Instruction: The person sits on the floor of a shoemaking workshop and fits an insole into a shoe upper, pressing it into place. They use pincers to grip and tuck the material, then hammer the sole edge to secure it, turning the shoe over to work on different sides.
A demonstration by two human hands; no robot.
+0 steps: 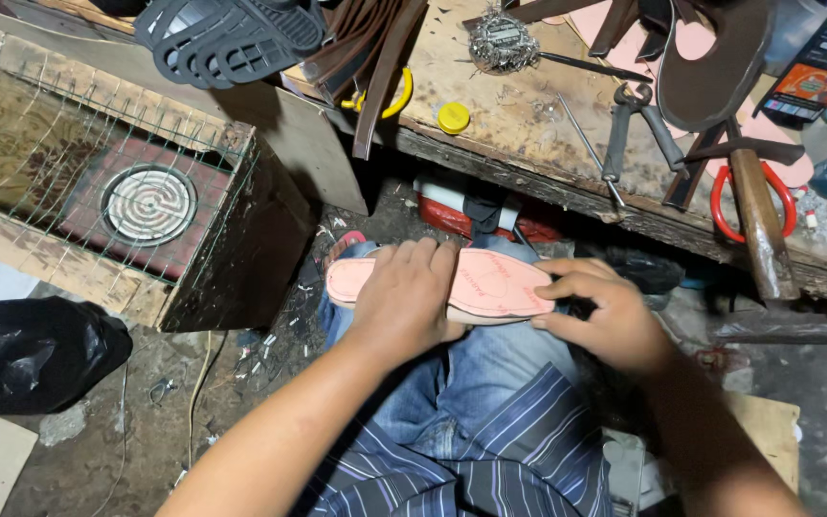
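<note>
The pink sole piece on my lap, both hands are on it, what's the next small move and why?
Probably keep the left hand pressing flat on the middle of the pink sole piece and run the right hand fingertips along its right end. That hand already pinches the edge there, and the piece lies across the knee with both ends unsupported, so it could shift.

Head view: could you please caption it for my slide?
Both hands, left hand and right hand, press a pink insole over the lap.

One pink insole (490,284); two hands; one hammer (760,222); one pincers (636,124).
</note>
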